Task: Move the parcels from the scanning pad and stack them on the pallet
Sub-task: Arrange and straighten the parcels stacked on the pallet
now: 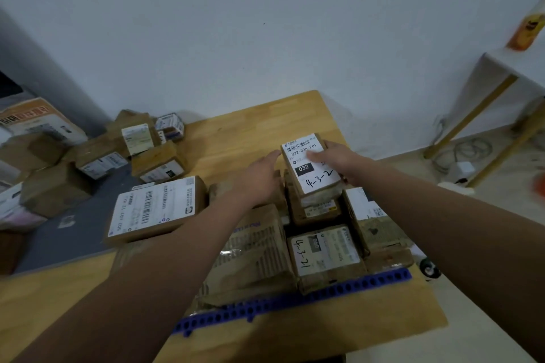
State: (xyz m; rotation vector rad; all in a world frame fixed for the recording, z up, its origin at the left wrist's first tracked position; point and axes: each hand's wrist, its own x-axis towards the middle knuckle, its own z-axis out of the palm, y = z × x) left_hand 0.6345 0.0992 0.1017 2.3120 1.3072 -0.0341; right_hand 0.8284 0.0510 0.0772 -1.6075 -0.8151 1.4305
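There — top parcel [312, 166] on blue pallet [368, 281]

The wooden table [241, 132] has two flat bases lying directly on it. A dark grey pad [73, 233] lies far to the left of the left hand [259, 177], and reaches the left edge of the table. A blue pallet with holes [295, 300] lies below both hands; its front edge is nearer to the person than the right hand [336, 159]. A flat parcel with a white label [156, 209] lies just left of the left forearm, partly on the pad.

A makeshift parcel-sorting room: labelled cardboard parcels [156, 209] crowd a wooden table [250, 127] and blue pallet [295, 299].
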